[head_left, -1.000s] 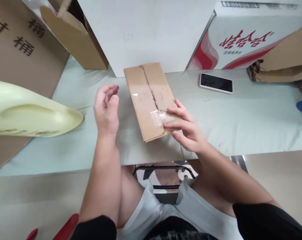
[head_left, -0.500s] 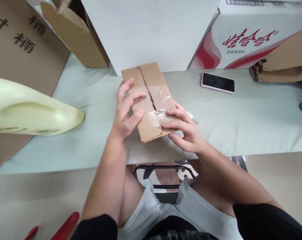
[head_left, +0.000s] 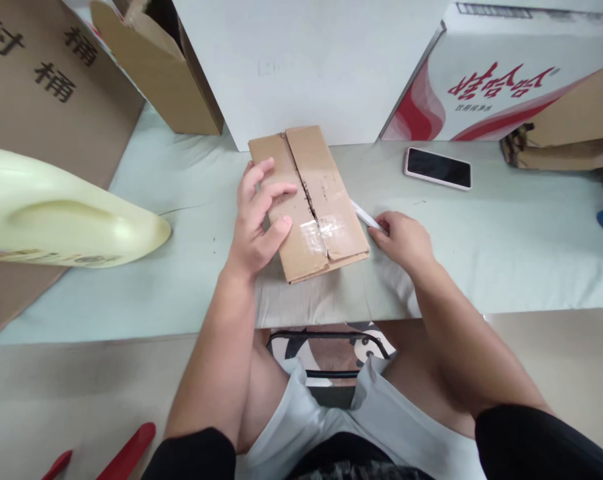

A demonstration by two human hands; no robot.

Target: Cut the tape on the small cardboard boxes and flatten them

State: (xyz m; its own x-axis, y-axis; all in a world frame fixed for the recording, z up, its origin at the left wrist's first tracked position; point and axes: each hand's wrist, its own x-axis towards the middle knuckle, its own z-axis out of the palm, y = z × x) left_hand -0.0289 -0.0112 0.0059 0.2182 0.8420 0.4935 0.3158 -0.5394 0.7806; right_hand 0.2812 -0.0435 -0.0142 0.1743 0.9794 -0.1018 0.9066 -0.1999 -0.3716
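Observation:
A small cardboard box (head_left: 331,193) lies on the cloth-covered table, its top seam dark and torn, with clear tape near the front end. My left hand (head_left: 262,220) rests on the box's left side, fingers spread and bent, thumb on the top. To the right of the box, my right hand (head_left: 402,240) is closed, thumb and fingers pinching the near end of a thin white tool (head_left: 365,216). The tool's far end reaches the box's right edge, and what lies beyond is hidden.
Behind the box stand a large white carton (head_left: 306,73) and a red-and-white carton (head_left: 491,87). A phone (head_left: 438,168) lies at the back right. A pale yellow bottle (head_left: 81,213) is at the left, beside a big brown carton (head_left: 101,127). The table's front edge is near my forearms.
My right hand has left the box's taped end, moved right and taken hold of the thin white tool. My left hand stays on the box.

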